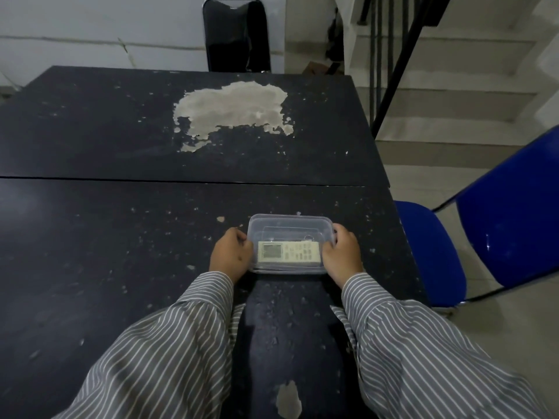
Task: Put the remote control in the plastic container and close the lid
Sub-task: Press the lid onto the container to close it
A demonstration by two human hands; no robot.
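A clear plastic container (289, 222) sits on the black table near its right edge. A white remote control (289, 251) lies flat inside it, screen to the left, seen through the clear plastic. A transparent lid appears to lie on top of the container. My left hand (231, 254) is pressed against the container's left end, fingers curled on the rim. My right hand (341, 252) grips the right end the same way.
The worn black table (151, 237) has a large pale patch of peeled surface at the back. A blue chair (484, 237) stands close on the right. A black chair (237, 34) is behind the table, with stairs at the back right.
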